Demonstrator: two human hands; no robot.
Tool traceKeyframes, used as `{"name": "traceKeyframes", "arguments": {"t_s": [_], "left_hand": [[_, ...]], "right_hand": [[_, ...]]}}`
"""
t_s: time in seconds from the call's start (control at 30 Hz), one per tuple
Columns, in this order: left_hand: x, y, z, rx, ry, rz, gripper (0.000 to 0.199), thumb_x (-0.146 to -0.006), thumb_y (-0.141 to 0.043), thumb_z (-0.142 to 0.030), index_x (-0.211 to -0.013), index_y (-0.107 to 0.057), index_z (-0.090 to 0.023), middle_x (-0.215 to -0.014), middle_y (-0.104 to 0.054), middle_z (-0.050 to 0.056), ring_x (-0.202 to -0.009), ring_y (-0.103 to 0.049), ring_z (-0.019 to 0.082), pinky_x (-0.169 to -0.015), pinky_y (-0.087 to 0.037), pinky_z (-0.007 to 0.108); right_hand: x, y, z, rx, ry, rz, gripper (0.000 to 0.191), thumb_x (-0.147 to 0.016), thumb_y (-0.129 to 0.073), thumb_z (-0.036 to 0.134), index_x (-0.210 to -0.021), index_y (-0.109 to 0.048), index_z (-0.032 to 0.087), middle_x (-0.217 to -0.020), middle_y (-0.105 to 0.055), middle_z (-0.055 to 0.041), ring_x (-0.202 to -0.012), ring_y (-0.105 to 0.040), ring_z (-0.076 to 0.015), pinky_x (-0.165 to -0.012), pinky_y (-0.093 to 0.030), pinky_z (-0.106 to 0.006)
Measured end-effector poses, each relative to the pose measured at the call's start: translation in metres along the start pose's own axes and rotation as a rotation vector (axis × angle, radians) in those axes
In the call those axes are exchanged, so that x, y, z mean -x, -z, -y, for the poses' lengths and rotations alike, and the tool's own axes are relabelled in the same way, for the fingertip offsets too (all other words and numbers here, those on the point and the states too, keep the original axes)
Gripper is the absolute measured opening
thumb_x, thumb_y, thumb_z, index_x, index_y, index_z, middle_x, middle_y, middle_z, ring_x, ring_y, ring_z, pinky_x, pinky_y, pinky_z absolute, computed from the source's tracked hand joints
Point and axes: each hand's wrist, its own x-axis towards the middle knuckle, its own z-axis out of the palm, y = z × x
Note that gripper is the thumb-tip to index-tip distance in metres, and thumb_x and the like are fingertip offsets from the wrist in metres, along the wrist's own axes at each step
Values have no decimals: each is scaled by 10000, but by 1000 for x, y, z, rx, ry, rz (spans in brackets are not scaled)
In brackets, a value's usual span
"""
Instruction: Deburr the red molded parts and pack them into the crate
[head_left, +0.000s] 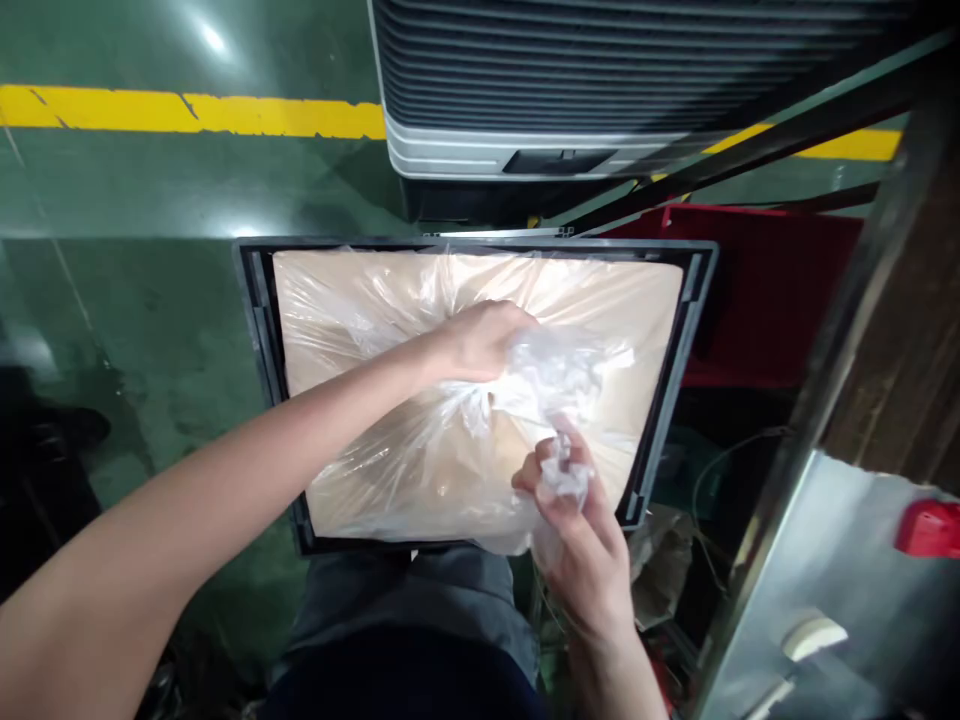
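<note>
Gripping one clear plastic bag point(420, 470), the left hand point(480, 340) has its fingers closed on the film, the right hand point(577, 530) pinching a crumpled wad, inside one black crate point(259, 330) above a glossy green floor point(150, 190) with one yellow stripe point(187, 112).

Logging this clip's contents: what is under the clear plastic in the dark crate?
Through the clear plastic in the dark crate, a flat tan surface shows, possibly cardboard. Plastic bunched by the left hand and right hand covers its middle, and anything beneath that surface cannot be seen.
</note>
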Motion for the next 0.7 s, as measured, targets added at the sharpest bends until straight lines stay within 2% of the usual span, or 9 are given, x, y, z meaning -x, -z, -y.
{"name": "traceKeyframes", "arguments": {"t_s": [0.1,0.2,0.3,0.37,0.43,0.47,0.57,0.63,0.7], "left_hand": [[-5,0,-3,-132,68,50,117,-698,-638,-71,-743,-717,-144,-689,-673,71,-666,-653,236,-639,-491,372],[-12,0,-18,-367,86,90,114,-720,-647,-112,-792,-736,-113,-734,-706,132,-742,-700,314,-706,-515,439],[-18,0,-36,-454,165,172,71,-763,-656,-141,-754,-725,-125,-755,-721,118,-811,-706,298,-840,-522,474],[-17,-1,-43,-453,183,222,84,-790,-687,-183,-719,-715,-149,-757,-717,78,-883,-693,272,-952,-490,489],[-9,-4,-43,-445,141,251,117,-804,-727,-218,-699,-718,-169,-792,-729,67,-1029,-665,287,-1062,-427,511],[-2,-6,-39,-449,105,252,124,-811,-738,-223,-699,-725,-173,-820,-740,78,-1103,-640,307,-1093,-401,523],[24,-15,-23,-508,-104,196,139,-892,-667,-174,-792,-763,-161,-934,-757,119,-1221,-584,341,-1125,-386,528],[43,-22,-13,-560,-262,103,194,-964,-587,-168,-915,-773,-146,-1004,-750,116,-1219,-591,322,-1140,-398,508],[58,-28,-7,-599,-350,-19,244,-1020,-514,-173,-1056,-756,-156,-1115,-744,98,-1250,-592,288,-1184,-385,491]], "right_hand": [[7,9,22,248,194,289,176,-1034,-466,322,-1042,-629,257,-950,-524,-47,-877,-572,-200,-763,-524,-352],[-5,10,43,796,588,498,199,-993,-483,153,-1076,-628,260,-1118,-608,-83,-1183,-591,-249,-1024,-495,-433],[-31,8,50,1262,945,358,243,-964,-596,166,-1157,-642,305,-1400,-628,-53,-1471,-417,-289,-1297,-170,-548],[-47,8,47,1417,1000,228,186,-968,-627,221,-1124,-646,319,-1496,-596,-27,-1532,-336,-312,-1310,-41,-599],[-60,9,39,1467,937,144,165,-979,-589,200,-1099,-646,298,-1538,-563,-53,-1539,-331,-356,-1279,-75,-666],[-64,10,35,1448,867,120,163,-991,-557,193,-1097,-646,281,-1536,-556,-78,-1491,-403,-368,-1248,-183,-662],[-69,10,21,1202,526,105,186,-1067,-456,320,-1055,-625,243,-1211,-682,-102,-978,-670,-254,-881,-505,-421],[-68,6,12,919,312,105,314,-1090,-399,472,-998,-588,238,-884,-645,-31,-715,-575,-186,-682,-459,-329],[-68,0,5,629,143,46,373,-1072,-413,553,-975,-579,234,-813,-612,-7,-760,-565,-187,-719,-472,-315]]}}
